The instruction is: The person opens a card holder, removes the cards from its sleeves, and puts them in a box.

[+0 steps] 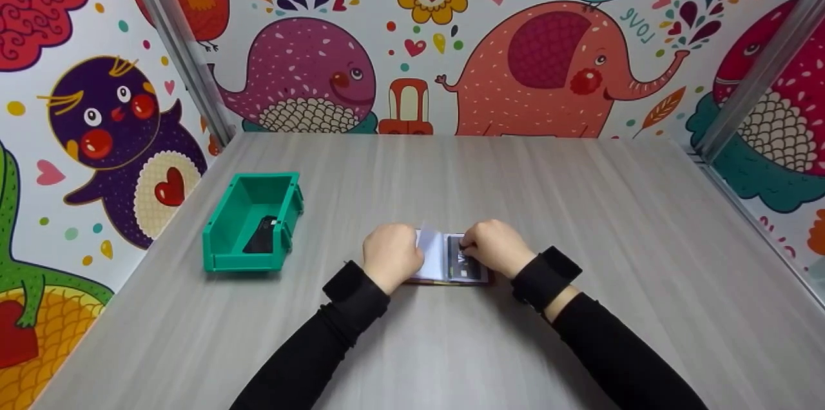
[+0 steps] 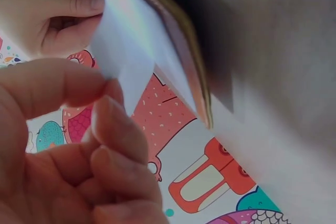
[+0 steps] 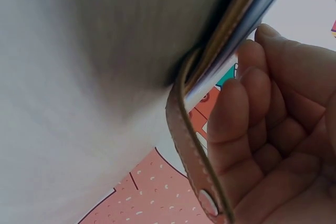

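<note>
Pinching a translucent sleeve page point(image 1: 432, 258), the left hand point(image 1: 392, 258) attends an open card holder point(image 1: 445, 283) lying on the table point(image 1: 515, 178). Right hand point(image 1: 499, 246): fingers curled at the holder's dark card point(image 1: 460, 265); whether it grips cannot be told. Green bin point(image 1: 242, 262), at left, contains a black object point(image 1: 260, 239).
</note>
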`<act>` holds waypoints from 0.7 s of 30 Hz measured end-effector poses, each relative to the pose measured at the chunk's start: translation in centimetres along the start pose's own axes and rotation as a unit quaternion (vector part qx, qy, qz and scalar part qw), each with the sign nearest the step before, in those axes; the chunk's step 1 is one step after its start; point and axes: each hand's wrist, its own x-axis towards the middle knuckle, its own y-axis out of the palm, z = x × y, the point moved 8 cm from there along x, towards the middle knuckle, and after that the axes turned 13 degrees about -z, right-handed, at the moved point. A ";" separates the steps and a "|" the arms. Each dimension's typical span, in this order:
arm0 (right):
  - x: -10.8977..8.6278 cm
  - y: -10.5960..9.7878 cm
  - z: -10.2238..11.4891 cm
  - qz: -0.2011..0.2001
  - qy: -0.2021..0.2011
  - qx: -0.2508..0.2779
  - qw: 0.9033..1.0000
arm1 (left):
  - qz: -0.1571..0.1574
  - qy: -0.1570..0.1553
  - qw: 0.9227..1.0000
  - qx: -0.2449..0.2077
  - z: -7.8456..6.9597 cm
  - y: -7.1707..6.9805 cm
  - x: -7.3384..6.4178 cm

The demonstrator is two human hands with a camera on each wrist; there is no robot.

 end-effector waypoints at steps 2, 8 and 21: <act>0.0 0.0 0.0 0.001 -0.001 -0.001 1.000 | 0.006 -0.005 1.000 0.003 0.2 0.2 0.0; 0.0 0.0 0.0 0.002 -0.003 -0.003 1.000 | 0.006 -0.005 1.000 0.009 0.6 0.4 0.0; 0.0 0.2 -0.1 0.001 0.002 0.000 1.000 | 0.026 -0.012 0.999 0.028 1.1 1.3 -0.3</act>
